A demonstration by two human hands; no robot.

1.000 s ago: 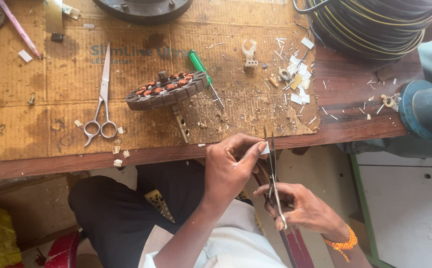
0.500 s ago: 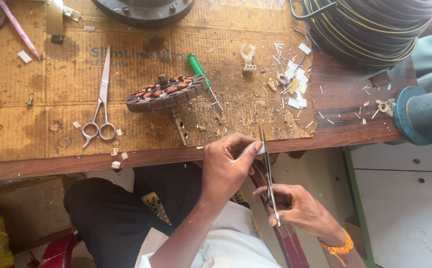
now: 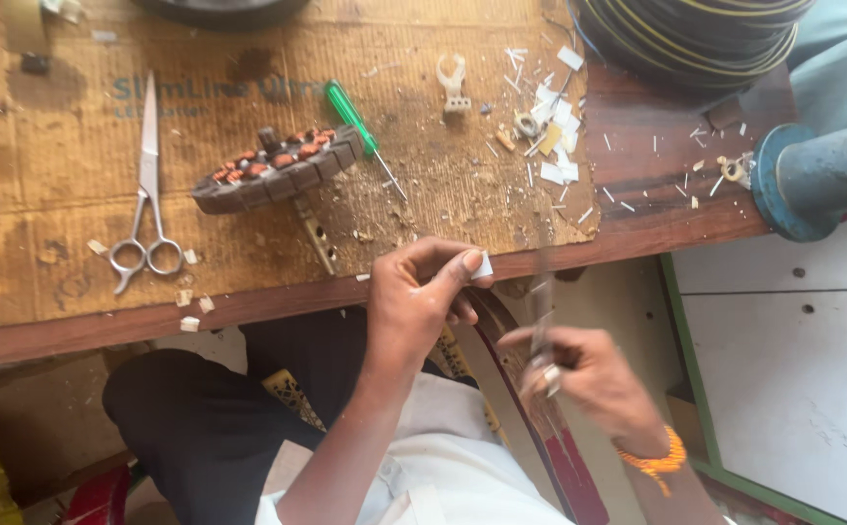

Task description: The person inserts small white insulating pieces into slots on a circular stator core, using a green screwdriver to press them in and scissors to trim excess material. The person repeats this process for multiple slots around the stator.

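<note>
I am pinching a small white paper piece (image 3: 482,264) in my left hand (image 3: 414,306) and gripping blurred scissors (image 3: 540,311) in my right hand (image 3: 589,374), below the wooden bench (image 3: 676,209) with its littered cardboard sheet (image 3: 54,194).

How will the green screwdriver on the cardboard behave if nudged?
The screwdriver looks apt to roll: round green handle, thin shaft, lying flat. The rough, debris-strewn cardboard may stop it soon. Probably light and stiff; its handle end sits against the wound stator, which might block it that way.

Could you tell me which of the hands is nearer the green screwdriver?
Left. The left hand is just below the green screwdriver, by the table edge; the right hand is lower and farther right.
</note>
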